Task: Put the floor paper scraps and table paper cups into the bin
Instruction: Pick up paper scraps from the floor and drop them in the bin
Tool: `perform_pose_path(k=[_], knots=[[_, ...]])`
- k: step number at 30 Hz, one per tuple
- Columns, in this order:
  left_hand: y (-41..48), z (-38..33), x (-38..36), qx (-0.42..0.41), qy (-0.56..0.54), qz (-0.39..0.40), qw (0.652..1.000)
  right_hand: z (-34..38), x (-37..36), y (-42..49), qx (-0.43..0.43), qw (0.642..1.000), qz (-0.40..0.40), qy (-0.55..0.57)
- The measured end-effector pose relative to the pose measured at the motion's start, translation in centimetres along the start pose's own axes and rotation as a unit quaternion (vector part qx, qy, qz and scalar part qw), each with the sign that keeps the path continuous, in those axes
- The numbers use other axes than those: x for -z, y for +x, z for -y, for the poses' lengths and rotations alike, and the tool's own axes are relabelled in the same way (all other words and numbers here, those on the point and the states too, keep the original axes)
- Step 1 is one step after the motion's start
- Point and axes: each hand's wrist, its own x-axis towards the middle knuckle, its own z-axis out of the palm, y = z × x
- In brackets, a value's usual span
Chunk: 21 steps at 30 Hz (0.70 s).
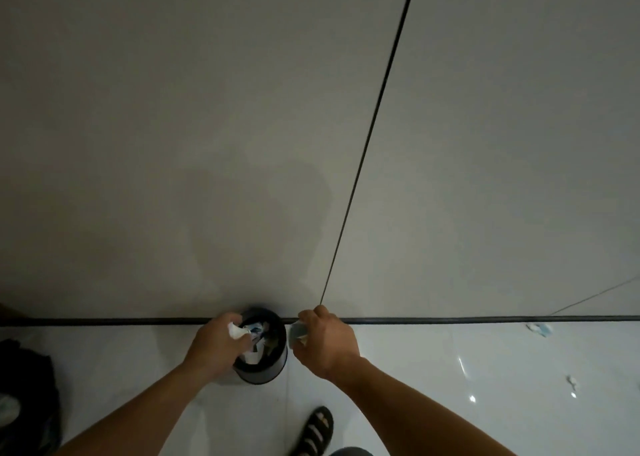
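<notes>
Black cylindrical bin (273,369) stands on the glossy white floor (415,369) against the wall (207,109). Left hand (216,343), at its 9 o'clock, reaches over the rim, fingers pinching a crumpled white paper scrap (237,331) above the opening. Right hand (327,341), at 3 o'clock, knuckles up, clasps a pale paper piece (298,331) just outside the rim; cup or scrap unclear.

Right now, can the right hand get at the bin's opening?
Probably yes: the right hand, gripping paper, sits just beside the bin rim, and the left hand covers only the opposite side.
</notes>
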Motion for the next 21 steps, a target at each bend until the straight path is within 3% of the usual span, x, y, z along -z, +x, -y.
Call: perform_pose_path(k=[13, 21], knots=[[8.9, 0.2, 2.6, 0.04, 0.094, 0.068, 0.992, -2.4, -4.1, 10.7, -0.071, 0.991, 0.079, 0.079], [19.3, 4.0, -4.1, 0.018, 0.119, 0.164, 0.979, -4.5, -14.4, 16.2, -0.182, 0.968, 0.095, 0.143]])
